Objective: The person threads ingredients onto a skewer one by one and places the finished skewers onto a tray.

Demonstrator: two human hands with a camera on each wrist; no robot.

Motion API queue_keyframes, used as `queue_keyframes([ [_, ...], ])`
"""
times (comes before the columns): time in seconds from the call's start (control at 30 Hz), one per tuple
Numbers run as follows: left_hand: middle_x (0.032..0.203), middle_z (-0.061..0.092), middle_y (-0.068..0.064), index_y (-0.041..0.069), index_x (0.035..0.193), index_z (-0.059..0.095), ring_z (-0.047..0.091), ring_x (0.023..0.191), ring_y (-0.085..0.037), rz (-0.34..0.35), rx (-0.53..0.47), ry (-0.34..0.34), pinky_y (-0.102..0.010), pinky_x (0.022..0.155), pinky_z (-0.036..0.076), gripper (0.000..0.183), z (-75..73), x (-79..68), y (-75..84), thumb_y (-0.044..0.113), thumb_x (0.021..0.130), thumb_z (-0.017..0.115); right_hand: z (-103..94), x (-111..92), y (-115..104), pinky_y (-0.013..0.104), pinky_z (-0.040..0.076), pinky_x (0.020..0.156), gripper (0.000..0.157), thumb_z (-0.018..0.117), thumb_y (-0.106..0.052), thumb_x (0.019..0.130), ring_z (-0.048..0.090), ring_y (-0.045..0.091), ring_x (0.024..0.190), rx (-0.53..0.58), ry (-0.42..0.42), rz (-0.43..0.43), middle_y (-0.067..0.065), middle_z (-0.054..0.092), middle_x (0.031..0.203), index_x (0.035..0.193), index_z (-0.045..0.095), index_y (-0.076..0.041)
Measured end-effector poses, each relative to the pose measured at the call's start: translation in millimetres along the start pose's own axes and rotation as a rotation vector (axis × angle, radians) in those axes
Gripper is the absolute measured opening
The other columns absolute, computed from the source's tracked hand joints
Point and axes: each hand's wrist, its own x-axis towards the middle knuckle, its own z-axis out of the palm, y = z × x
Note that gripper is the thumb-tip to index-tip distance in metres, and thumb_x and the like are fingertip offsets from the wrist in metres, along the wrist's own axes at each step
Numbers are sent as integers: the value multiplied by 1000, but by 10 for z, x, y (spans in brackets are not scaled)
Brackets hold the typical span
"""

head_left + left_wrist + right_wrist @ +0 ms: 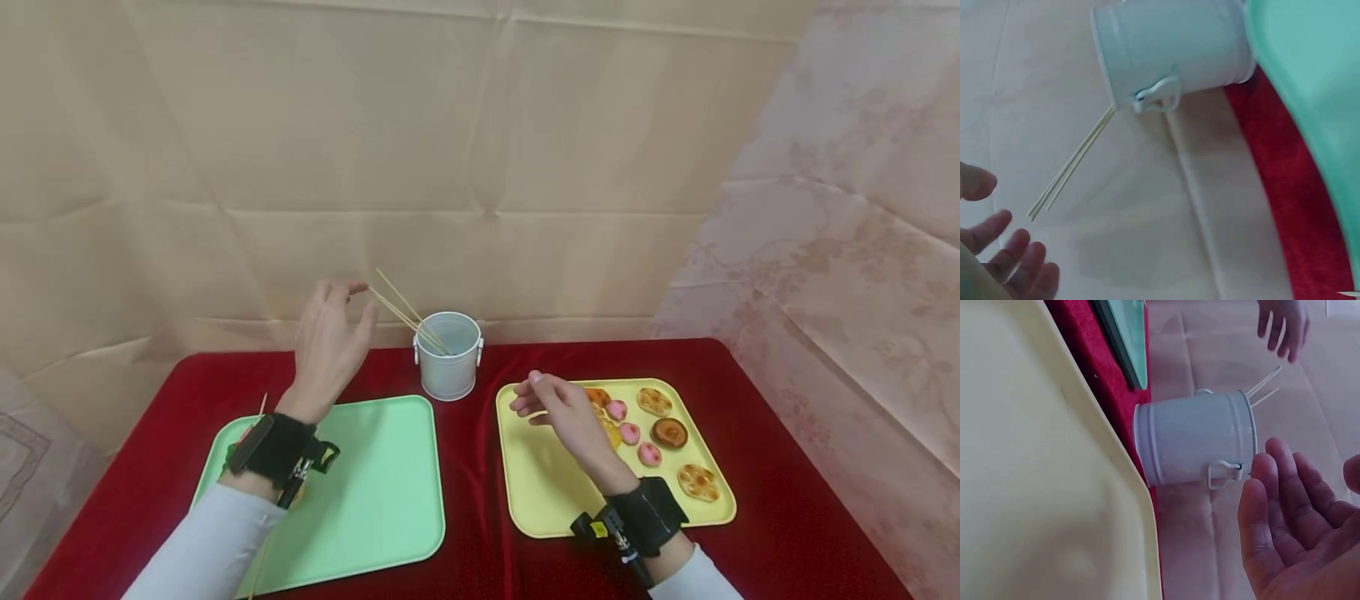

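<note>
My left hand [330, 346] is raised behind the green tray, its fingers spread close to the upper ends of thin wooden skewers [401, 307]. In the left wrist view a gap shows between those fingertips and the skewer [1072, 165] ends. The skewers lean left out of a small white metal bucket [448, 375] with side handles. Over the yellow tray [536, 500] hovers my right hand [566, 417], fingers loosely bent and holding nothing. Its palm and fingers [1294, 506] show empty in the right wrist view.
On the yellow tray lie pink round pieces [630, 433], a browned mushroom cap [669, 432], pale browned slices [697, 482] and yellow pieces [611, 432]. The green tray [390, 483] holds a skewer [257, 571] partly hidden under my left forearm. Red cloth [472, 517] covers the table.
</note>
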Motion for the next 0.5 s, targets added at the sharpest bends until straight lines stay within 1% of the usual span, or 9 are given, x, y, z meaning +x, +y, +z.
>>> queue_keyframes([
  [0.1,120,56,-16,2,128,56,52,105,-31,-71,-13,-63,-48,83,45,45,52,223,55,30,93,54,-26,-8,-5,44,54,78,54,46,-44,100,67,28,86,-13,3,-7,14,70,90,106,64,6],
  [0.13,122,55,-16,2,131,53,52,106,-31,-98,-19,-90,-48,84,45,48,67,286,66,31,93,55,-34,-10,-5,43,54,77,54,46,-44,100,67,28,86,-18,1,-6,14,70,90,106,64,6],
  [0.23,124,55,-17,1,134,49,52,105,-32,-174,-40,-154,-47,83,46,53,96,436,84,34,93,54,-48,-15,-6,38,55,76,53,47,-44,100,67,26,85,-34,-5,-2,13,70,89,105,64,6],
  [0.27,123,56,-17,1,134,49,53,104,-32,-190,-45,-168,-46,83,47,53,103,475,84,34,93,54,-52,-17,-6,37,55,75,53,47,-44,100,67,26,85,-38,-5,0,13,70,89,105,64,5],
  [0.37,118,60,-17,1,130,53,55,100,-32,-214,-52,-202,-45,81,47,50,119,566,71,35,93,54,-62,-23,-6,36,55,74,50,47,-45,99,67,24,84,-48,-1,3,12,70,89,102,65,2],
  [0.5,110,65,-16,1,119,62,59,97,-30,-216,-47,-222,-44,79,47,41,139,639,52,31,92,56,-70,-27,3,36,55,75,49,46,-46,99,67,24,84,-53,0,7,12,70,89,101,65,0],
])
